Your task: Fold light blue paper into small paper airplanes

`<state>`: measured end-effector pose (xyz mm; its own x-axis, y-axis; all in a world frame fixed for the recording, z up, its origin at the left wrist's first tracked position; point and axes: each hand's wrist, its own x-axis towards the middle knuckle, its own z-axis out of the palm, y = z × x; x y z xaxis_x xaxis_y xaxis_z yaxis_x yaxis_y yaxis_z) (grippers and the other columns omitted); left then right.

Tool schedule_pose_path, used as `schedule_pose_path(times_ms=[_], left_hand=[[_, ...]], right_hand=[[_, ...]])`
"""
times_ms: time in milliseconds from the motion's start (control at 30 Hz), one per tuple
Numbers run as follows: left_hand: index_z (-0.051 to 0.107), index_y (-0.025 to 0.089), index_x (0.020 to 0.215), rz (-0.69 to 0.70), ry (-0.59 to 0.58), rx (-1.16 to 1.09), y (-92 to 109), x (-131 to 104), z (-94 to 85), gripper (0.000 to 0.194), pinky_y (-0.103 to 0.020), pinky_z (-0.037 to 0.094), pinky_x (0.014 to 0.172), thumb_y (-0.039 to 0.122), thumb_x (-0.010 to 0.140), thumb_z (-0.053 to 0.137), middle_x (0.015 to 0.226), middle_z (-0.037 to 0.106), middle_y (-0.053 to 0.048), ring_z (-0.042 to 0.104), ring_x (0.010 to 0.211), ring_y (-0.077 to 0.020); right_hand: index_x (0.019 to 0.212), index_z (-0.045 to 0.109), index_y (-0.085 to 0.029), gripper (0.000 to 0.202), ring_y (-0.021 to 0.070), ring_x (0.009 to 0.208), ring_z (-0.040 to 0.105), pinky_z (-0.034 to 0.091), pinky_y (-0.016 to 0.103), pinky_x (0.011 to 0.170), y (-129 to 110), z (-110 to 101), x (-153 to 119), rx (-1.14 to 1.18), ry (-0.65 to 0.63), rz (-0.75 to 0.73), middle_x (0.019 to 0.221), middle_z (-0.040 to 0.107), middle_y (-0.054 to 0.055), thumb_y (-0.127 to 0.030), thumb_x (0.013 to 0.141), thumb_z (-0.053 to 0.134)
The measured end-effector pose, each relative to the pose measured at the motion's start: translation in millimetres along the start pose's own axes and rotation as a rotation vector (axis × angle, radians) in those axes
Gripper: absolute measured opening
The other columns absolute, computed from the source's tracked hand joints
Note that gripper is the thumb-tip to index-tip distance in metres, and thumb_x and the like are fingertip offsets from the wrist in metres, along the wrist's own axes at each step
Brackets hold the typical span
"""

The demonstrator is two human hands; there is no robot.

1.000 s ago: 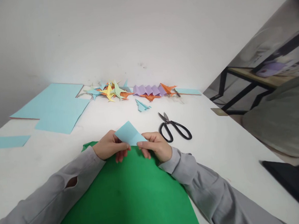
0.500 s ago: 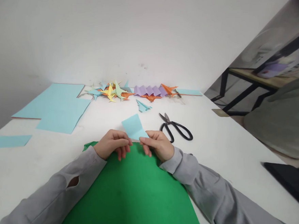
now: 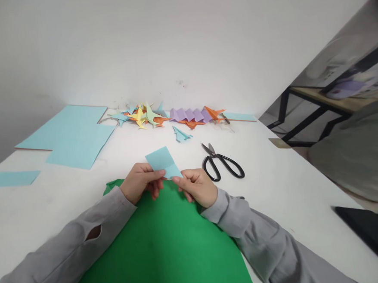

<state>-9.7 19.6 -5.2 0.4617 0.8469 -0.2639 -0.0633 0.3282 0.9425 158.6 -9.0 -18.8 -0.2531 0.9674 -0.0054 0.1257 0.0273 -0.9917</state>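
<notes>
A small light blue paper [image 3: 161, 159] with a crease across its lower part is held up between both hands. My left hand [image 3: 142, 180] pinches its lower left edge, thumb on top. At its lower right corner, my right hand [image 3: 197, 186] grips it between thumb and fingers. Green cloth or apron [image 3: 170, 242] lies below the hands. Black-handled scissors [image 3: 222, 158] rest on the white table [image 3: 266, 188], right of the paper, blades slightly apart. Beyond the paper sits a folded blue paper piece [image 3: 181, 134].
Folded paper figures [image 3: 145, 115] and a purple pleated strip [image 3: 189, 115] line the wall. Large blue sheets [image 3: 75, 132] and a small blue rectangle [image 3: 13, 178] lie left. A black flat object [image 3: 370, 228] is at the right edge, near a person's clothing [image 3: 355, 160].
The blue paper has shifted a little left and turned. My left thumb now presses on it, where before that hand was at its edge. My right hand has moved slightly left.
</notes>
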Motion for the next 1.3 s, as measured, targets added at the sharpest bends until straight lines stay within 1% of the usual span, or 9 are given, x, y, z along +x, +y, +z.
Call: schedule_pose_path(times_ms=[133, 333, 567, 700, 833, 933, 1067, 1200, 1300], left_hand=[[0.057, 0.011, 0.052, 0.003, -0.030, -0.008, -0.7, -0.6, -3.2, 0.023, -0.019, 0.035, 0.026, 0.029, 0.063, 0.067, 0.039, 0.055, 0.001, 0.046, 0.027, -0.0087], [0.056, 0.011, 0.052, 0.050, -0.193, 0.247, -1.8, -4.4, -2.4, 0.025, -0.018, 0.037, 0.031, 0.031, 0.061, 0.068, 0.041, 0.055, 0.002, 0.048, 0.031, -0.0077], [0.055, 0.012, 0.050, 0.112, -0.008, 0.207, -1.1, -4.3, 3.9, 0.027, -0.018, 0.038, 0.031, 0.033, 0.062, 0.068, 0.039, 0.052, 0.003, 0.048, 0.031, -0.0082], [0.057, 0.012, 0.052, 0.089, -0.002, 0.118, -1.6, -3.9, 3.1, 0.028, -0.019, 0.038, 0.029, 0.035, 0.066, 0.064, 0.043, 0.056, 0.001, 0.050, 0.031, -0.0093], [0.066, 0.012, 0.079, 0.147, 0.057, -0.003, -2.7, -3.1, 1.6, 0.022, -0.022, 0.044, 0.035, 0.030, 0.068, 0.063, 0.060, 0.066, -0.003, 0.055, 0.037, -0.0109], [0.065, 0.012, 0.096, 0.181, 0.126, -0.113, -2.5, -2.2, 1.2, 0.031, -0.024, 0.049, 0.043, 0.023, 0.067, 0.063, 0.065, 0.068, -0.004, 0.062, 0.054, -0.0158], [0.064, 0.011, 0.099, 0.188, 0.093, -0.224, -2.2, -0.9, 1.8, 0.033, -0.028, 0.052, 0.050, 0.019, 0.066, 0.061, 0.074, 0.070, -0.007, 0.064, 0.068, -0.0198], [0.068, 0.010, 0.088, 0.198, 0.175, -0.149, -3.5, 0.3, 2.4, 0.028, -0.027, 0.054, 0.055, 0.021, 0.062, 0.068, 0.074, 0.069, -0.005, 0.062, 0.064, -0.0150], [0.059, 0.014, 0.108, 0.185, 0.205, -0.113, -4.2, 0.5, 2.1, 0.050, -0.027, 0.054, 0.054, 0.021, 0.060, 0.071, 0.073, 0.070, -0.002, 0.062, 0.058, -0.0130]], right_hand=[[0.043, 0.043, -0.017, 0.047, 0.0041, 0.025, 0.031, 0.024, 0.018, 0.030, -0.6, -1.1, -0.6, 0.019, -0.027, 0.012, 0.028, 0.040, -0.006, -0.055, 0.068, 0.057], [0.071, 0.058, -0.015, 0.032, 0.0071, 0.036, 0.042, 0.031, 0.019, 0.036, 4.8, -0.1, 0.2, 0.055, -0.138, -0.070, 0.044, 0.051, -0.004, -0.047, 0.069, 0.061], [0.055, 0.053, -0.015, 0.047, 0.0085, 0.034, 0.045, 0.035, 0.021, 0.036, 5.0, 0.5, -0.5, 0.001, -0.039, 0.000, 0.039, 0.049, -0.002, -0.056, 0.077, 0.045], [0.049, 0.050, -0.015, 0.048, 0.0064, 0.032, 0.041, 0.032, 0.020, 0.036, 4.0, 0.5, -1.1, -0.049, -0.034, -0.044, 0.038, 0.049, -0.001, -0.052, 0.080, 0.044], [0.095, 0.055, -0.014, 0.034, 0.0070, 0.031, 0.040, 0.031, 0.019, 0.033, 6.7, 1.1, 0.1, 0.069, -0.029, -0.065, 0.039, 0.050, -0.006, -0.042, 0.076, 0.054], [0.124, 0.033, -0.017, 0.066, 0.0084, 0.035, 0.046, 0.036, 0.018, 0.034, 7.8, 2.0, 0.9, 0.167, -0.003, -0.057, 0.046, 0.054, -0.007, -0.031, 0.069, 0.065], [0.133, 0.018, -0.022, 0.082, 0.0074, 0.034, 0.046, 0.038, 0.017, 0.034, 9.4, 2.7, 0.4, 0.176, 0.039, -0.090, 0.049, 0.053, -0.009, -0.018, 0.065, 0.065], [0.122, 0.042, -0.025, 0.057, 0.0052, 0.038, 0.047, 0.041, 0.019, 0.037, 14.0, 2.2, -1.1, 0.024, -0.002, -0.162, 0.069, 0.058, -0.002, -0.015, 0.069, 0.060], [0.110, 0.055, -0.026, 0.039, 0.0037, 0.041, 0.049, 0.042, 0.021, 0.039, 15.2, 1.4, -1.7, -0.055, -0.001, -0.223, 0.092, 0.057, 0.003, -0.015, 0.072, 0.056]])
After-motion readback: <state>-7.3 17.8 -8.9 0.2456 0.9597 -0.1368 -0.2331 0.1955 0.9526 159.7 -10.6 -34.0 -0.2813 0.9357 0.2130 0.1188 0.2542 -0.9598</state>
